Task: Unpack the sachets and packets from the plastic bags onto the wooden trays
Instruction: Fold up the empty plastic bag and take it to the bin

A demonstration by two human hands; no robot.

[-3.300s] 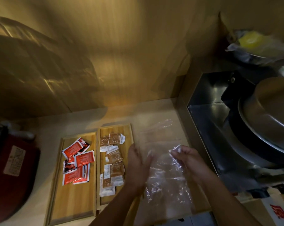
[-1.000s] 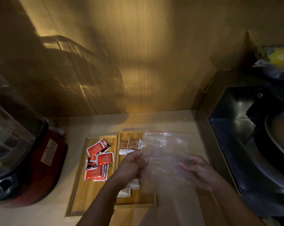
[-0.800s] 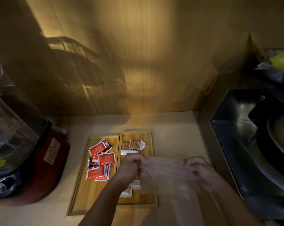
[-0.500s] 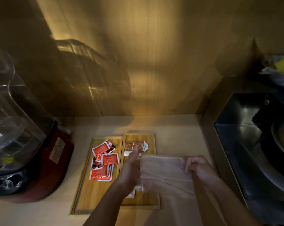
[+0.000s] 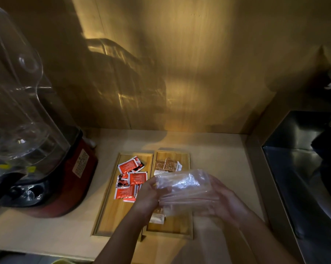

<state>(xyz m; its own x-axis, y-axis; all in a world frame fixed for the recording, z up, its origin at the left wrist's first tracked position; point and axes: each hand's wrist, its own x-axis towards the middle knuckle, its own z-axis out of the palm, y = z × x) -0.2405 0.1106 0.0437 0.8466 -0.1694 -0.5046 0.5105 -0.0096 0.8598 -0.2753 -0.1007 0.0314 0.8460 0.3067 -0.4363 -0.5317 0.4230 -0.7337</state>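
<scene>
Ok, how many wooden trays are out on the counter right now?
2, side by side. The left tray holds the red sachets; the right tray holds brown packets and is partly covered by both hands and the clear plastic bag.

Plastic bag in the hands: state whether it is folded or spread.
Folded. The plastic bag is bunched into a compact layered wad between the left hand and right hand.

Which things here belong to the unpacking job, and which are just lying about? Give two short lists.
Part of the job:
plastic bag, held in the left hand and right hand
red sachets
brown packets
left tray
right tray

Just lying about:
blender
metal box
</scene>
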